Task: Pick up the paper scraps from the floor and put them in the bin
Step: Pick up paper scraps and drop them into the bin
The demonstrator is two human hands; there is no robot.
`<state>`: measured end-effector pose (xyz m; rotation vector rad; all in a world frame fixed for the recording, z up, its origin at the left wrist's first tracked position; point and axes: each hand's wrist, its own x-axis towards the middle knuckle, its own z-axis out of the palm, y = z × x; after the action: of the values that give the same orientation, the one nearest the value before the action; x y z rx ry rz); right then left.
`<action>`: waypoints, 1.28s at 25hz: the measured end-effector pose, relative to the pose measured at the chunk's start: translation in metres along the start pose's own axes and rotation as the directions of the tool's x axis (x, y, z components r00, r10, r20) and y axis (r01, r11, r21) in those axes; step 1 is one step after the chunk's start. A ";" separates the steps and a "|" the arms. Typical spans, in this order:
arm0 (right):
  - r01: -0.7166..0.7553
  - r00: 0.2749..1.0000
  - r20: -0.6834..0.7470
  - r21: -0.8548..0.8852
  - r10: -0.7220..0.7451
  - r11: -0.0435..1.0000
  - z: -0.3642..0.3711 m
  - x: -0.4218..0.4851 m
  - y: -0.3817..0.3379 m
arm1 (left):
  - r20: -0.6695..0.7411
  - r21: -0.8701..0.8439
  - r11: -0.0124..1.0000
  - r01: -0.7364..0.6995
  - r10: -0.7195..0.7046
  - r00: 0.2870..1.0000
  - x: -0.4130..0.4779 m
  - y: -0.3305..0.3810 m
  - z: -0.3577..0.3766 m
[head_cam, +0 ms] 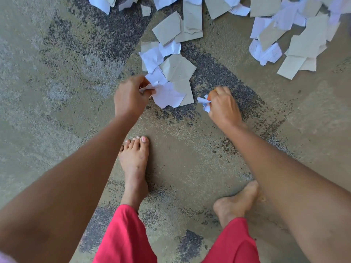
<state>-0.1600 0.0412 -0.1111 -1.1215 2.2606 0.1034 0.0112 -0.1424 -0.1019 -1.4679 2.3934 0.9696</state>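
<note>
Paper scraps [177,68] on the floor, one caught in each hand.

The left hand [131,97] pinches the torn edge of a white scrap [168,95] on the nearest heap. The right hand [223,106] is clenched round a crumpled wad [205,105] that pokes out past the knuckles. More white and brown pieces [296,38] litter the carpet [57,92] ahead and to the right; no bin is in view. A pull from that edge grip may tear the thin sheet or scatter its neighbours. Reaching for more with the full right hand could let the wad drop.
</note>
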 end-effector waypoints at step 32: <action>-0.031 1.000 0.005 0.151 0.030 0.988 -0.037 0.068 -0.071 | 0.089 0.289 0.955 0.062 -0.091 0.992 0.012 0.034 0.028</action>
<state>-0.1563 -0.0633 -0.1049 -1.0069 2.2426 -0.0530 -0.0288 -0.1238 -0.1141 -1.3588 2.2711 0.6314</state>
